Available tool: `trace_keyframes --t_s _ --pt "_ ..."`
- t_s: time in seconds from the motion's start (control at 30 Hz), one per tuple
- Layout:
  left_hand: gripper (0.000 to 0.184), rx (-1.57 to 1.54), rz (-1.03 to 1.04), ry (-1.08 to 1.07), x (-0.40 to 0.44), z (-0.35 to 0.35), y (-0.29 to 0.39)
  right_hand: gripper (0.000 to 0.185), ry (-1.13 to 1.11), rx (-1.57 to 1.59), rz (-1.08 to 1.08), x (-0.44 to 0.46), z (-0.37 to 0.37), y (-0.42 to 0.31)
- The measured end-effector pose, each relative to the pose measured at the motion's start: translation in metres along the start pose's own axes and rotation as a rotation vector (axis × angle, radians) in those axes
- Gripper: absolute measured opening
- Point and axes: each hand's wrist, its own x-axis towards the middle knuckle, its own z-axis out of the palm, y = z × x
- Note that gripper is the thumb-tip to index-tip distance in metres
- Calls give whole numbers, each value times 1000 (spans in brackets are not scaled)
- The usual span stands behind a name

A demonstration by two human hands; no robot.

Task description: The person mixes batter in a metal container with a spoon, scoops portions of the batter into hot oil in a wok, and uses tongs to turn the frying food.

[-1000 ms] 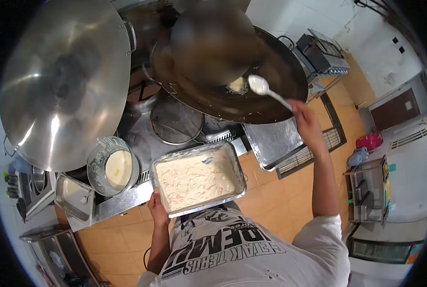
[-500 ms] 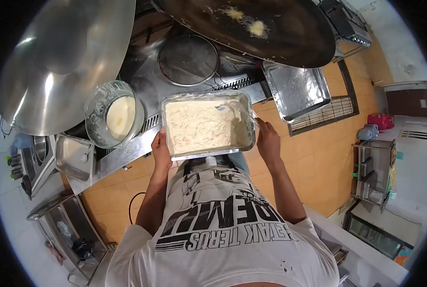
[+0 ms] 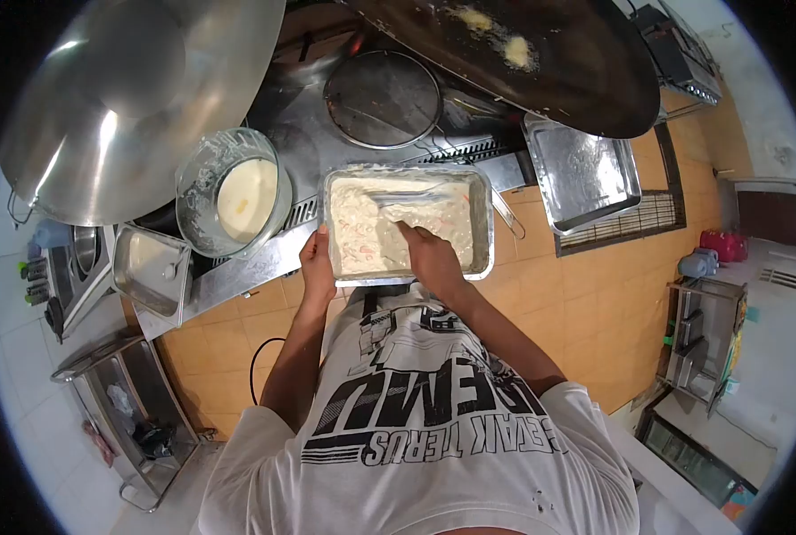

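A rectangular metal pan (image 3: 483, 223) full of pale, thick batter (image 3: 362, 232) with orange shreds is in front of my body. My left hand (image 3: 318, 259) grips its left side, thumb on the rim. My right hand (image 3: 433, 259) reaches over the near rim, its fingers bunched low at the batter's surface. A smeared greyish streak runs through the batter just beyond those fingertips; what they hold, if anything, I cannot make out. A thin metal handle (image 3: 508, 216) sticks out beside the pan's right edge.
Behind the pan lies a round strainer (image 3: 383, 98) on the steel stove. A dark wok (image 3: 558, 62) with bits of batter is beyond it. At left are a glass bowl of pale liquid (image 3: 244, 201), a large metal lid (image 3: 139, 116) and a small tray (image 3: 152, 267). An oily tray (image 3: 585, 174) is at right.
My right hand has left the pan's right side and moved left over the batter. The spoon-like grey shape seen earlier in the batter is now a smeared streak. My left hand keeps its grip.
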Motion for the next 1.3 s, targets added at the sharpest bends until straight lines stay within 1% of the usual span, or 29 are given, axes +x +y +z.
trace_keyframes --t_s 0.13,0.23,0.27,0.37,0.43,0.5,0.53,0.63,0.73,0.83,0.93,1.03,1.1,1.13,1.23,1.27,1.3 --pt "31 -41 -1 26 -1 2 -1 46 -116 -29 -155 -9 -11 4" --pt "32 -70 -8 9 -2 2 -2 48 -190 -56 -142 -24 -28 8" --pt "33 -59 -16 18 -3 1 -2 48 -190 -21 -139 -28 -36 10" --pt "32 -55 -34 31 -3 5 3 45 -107 21 -76 -40 -56 19" --pt "29 -82 -39 39 -8 15 16 43 3 40 -16 -44 -69 30" --pt "30 -85 -40 46 -5 13 11 42 118 54 44 -48 -69 45" --pt "30 -77 -39 55 -4 12 10 43 188 29 84 -48 -68 51" --pt "30 -53 -64 42 -1 7 6 40 209 -17 294 -41 -55 57" --pt "31 -43 -83 12 4 -2 -1 44 142 19 157 -35 -36 45" --pt "31 -58 -104 17 2 0 3 47 -31 3 23 -39 -25 20" --pt "32 -68 -89 16 4 -1 1 48 5 20 -95 -46 -34 24" --pt "34 -90 -91 0 3 -1 0 46 55 89 9 -54 -64 41" --pt "35 -90 -90 -9 3 -1 0 42 203 88 81 -61 -64 70" --pt "35 -92 -87 -11 3 -2 0 39 182 38 163 -65 -72 74" --pt "35 -91 -81 -17 3 -2 0 38 215 -6 263 -72 -74 80" --pt "35 -86 -82 -17 4 -2 0 38 241 6 207 -74 -67 86" --pt "35 -81 -84 -18 4 -2 0 38 223 22 203 -75 -64 84"
